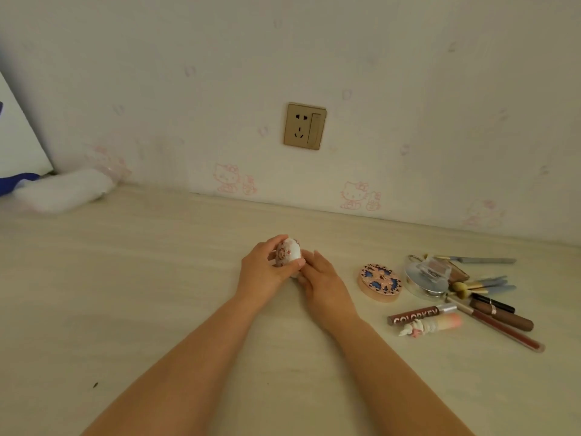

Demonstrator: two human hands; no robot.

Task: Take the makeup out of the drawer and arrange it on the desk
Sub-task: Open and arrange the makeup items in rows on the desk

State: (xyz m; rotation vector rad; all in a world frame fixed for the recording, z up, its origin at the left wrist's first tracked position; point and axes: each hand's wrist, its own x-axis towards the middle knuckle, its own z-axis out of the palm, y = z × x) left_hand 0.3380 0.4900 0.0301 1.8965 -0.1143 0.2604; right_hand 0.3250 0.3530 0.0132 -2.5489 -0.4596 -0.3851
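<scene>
**Makeup compact held over the desk in both hands**

Makeup is what both hands are busy with: a small round white compact (288, 253) with a pink flower pattern, tilted on edge at mid-desk. The left hand (262, 272) curls around it, fingers over the far side and thumb across the near edge. The right hand (323, 283) meets it from the right, fingertips pressed to its lower edge, where they are partly hidden, so how firmly they pinch cannot be told. Whether the compact touches the pale wooden desk (125, 309) is unclear.

Right of the hands lies a round compact with a blue and pink lid (380, 282). Further right, a cluster: a silvery round case (426, 280), brushes (484, 284), a brown tube reading COLORKEY (421, 314), a peach tube (432, 325) just beside it, and dark lip tubes (503, 319).

On the far wall sits a gold socket (305, 125). At far left a white cloth (63, 190) rests on the desk.
</scene>
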